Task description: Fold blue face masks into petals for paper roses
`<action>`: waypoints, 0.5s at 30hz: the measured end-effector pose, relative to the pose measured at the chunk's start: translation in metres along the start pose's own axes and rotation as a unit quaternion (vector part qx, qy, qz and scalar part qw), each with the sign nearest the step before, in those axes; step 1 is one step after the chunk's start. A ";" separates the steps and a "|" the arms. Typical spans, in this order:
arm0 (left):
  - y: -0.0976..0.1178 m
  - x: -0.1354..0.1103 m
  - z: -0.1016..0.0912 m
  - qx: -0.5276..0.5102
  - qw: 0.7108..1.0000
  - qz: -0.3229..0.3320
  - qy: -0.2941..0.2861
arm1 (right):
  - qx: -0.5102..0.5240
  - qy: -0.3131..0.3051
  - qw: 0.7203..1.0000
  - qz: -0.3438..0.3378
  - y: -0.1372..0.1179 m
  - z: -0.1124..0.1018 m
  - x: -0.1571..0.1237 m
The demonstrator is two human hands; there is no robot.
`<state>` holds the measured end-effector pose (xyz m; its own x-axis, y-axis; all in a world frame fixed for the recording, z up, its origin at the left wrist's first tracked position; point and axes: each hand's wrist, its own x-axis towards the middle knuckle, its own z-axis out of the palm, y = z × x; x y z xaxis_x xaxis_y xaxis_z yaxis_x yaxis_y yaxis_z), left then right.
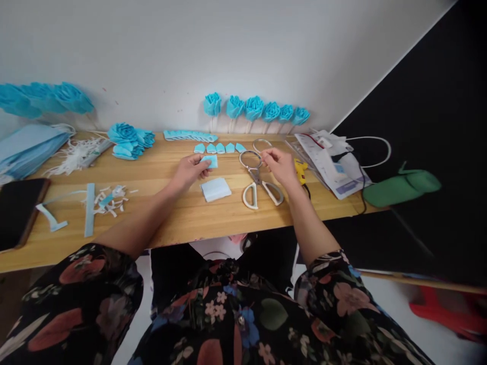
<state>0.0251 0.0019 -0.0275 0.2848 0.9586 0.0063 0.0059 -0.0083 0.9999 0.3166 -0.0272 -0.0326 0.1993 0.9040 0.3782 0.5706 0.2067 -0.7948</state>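
Observation:
My left hand (191,170) pinches a small light-blue fabric square (210,161) between thumb and fingers. My right hand (279,165) has its fingertips pressed together beside a thin ring (250,168); whatever they hold, if anything, is too small to make out. Below that ring lie scissors (256,176) with pale handles, spread apart on the table. A folded stack of pale-blue fabric (215,189) rests between my forearms. Just beyond my left hand, several small folded blue petals (220,148) form a row, with a longer strip of overlapped petals (190,136) behind them.
Several blue fabric flowers (253,107) on sticks lean against the wall. More flowers (124,134), face masks (34,147), white scraps (110,200) and a phone (23,208) lie left. A yellow glue gun (300,171), papers (338,175) and a green bottle (399,190) are right.

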 end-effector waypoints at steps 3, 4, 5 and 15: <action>-0.002 0.001 0.000 -0.008 1.000 -0.001 0.003 | -0.076 -0.024 0.997 -0.008 0.000 0.003 -0.018; -0.003 0.001 0.000 -0.010 1.000 -0.001 0.002 | -0.099 -0.035 0.994 -0.012 -0.001 0.005 -0.022; -0.003 0.002 0.000 -0.012 1.000 -0.002 0.002 | -0.120 -0.050 0.991 -0.016 -0.002 0.007 -0.025; -0.006 0.002 -0.001 -0.026 1.000 -0.013 -0.003 | -0.246 -0.050 0.965 -0.076 0.001 0.028 -0.035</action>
<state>0.0246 0.0043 -0.0332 0.2909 0.9565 -0.0205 -0.0367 0.0325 0.9988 0.2879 -0.0480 -0.0598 0.0197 0.9141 0.4050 0.9015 0.1590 -0.4026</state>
